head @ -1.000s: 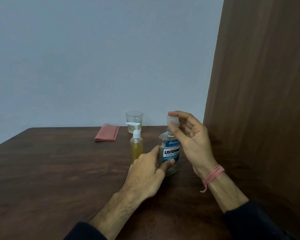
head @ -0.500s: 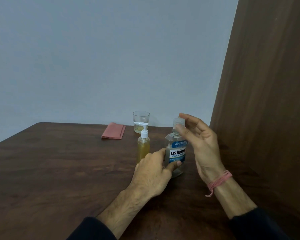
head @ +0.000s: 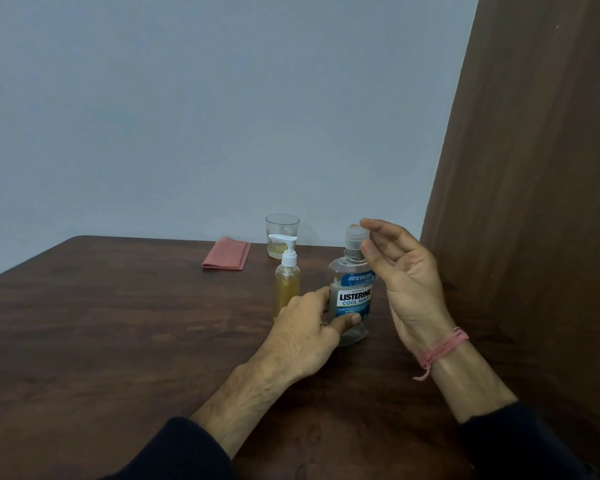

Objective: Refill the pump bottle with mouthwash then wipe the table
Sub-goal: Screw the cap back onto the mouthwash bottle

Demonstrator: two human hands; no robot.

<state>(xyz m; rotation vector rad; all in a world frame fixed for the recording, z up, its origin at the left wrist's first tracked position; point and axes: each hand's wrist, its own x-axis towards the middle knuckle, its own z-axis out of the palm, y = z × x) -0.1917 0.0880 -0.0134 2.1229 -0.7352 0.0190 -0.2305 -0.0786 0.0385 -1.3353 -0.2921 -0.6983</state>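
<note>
mouthwash bottle (head: 352, 299) stands upright on the desk (head: 118, 341), right of centre, clear plastic with a blue and white listerine cool mint label, mostly empty looking. its clear cap (head: 354, 239) is on the neck, looks slightly raised, can't tell if it is threaded on. left hand (head: 305, 334) wraps the lower body of the bottle from the left, thumb across the front under the label, other fingers (head: 321, 295) curled behind the left side, pressed on the plastic. right hand (head: 406, 282) is up at the cap, palm facing the camera, thumb tip (head: 368, 252) and index finger pinching the cap from the right side, remaining fingers loosely curled. pink thread band (head: 442, 348) tied on the right wrist, dark sleeves (head: 187, 452) on both arms.

pump bottle (head: 287, 284) just left of the mouthwash bottle, upright, white pump head with nozzle pointing left, amber liquid filling most of it; left hand knuckles sit close in front of it, contact unclear. behind it a clear glass (head: 282, 235) with a little yellowish liquid at the bottom, near the far desk edge. folded pink cloth (head: 226, 254) lies flat left of the glass, apart from it. dark wood desk, pale wall (head: 205, 109) behind, brown wood panel (head: 534, 168) at right.
</note>
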